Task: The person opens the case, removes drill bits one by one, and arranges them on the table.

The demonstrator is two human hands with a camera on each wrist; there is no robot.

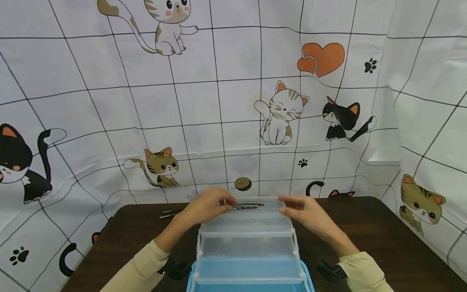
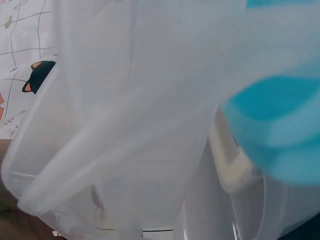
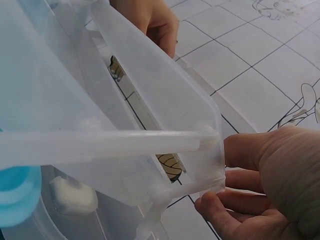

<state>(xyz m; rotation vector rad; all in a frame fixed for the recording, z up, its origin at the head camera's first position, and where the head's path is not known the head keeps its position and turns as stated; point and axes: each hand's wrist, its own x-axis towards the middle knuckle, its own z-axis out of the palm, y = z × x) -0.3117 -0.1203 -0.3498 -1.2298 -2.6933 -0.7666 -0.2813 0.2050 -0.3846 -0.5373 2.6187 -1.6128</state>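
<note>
A storage box with a blue base and translucent tiered trays [image 1: 251, 247] stands opened out on the dark table. My left hand [image 1: 206, 207] grips the far left corner of the topmost tray [image 1: 271, 207], fingers curled. At its right corner my right hand [image 1: 310, 211] pinches the tray end between thumb and fingers, as the right wrist view of the tray [image 3: 165, 95] also shows. Several long metal drill bits [image 1: 249, 206] lie around my left hand, partly hidden by it; whether they touch it I cannot tell. Tray walls [image 2: 125, 125] fill the left wrist view.
The brown table [image 1: 368, 231] extends to both sides of the box. Behind it hangs a white sheet [image 1: 233, 105] with a grid and cat drawings. A whitish piece [image 3: 75, 195] sits low in the box.
</note>
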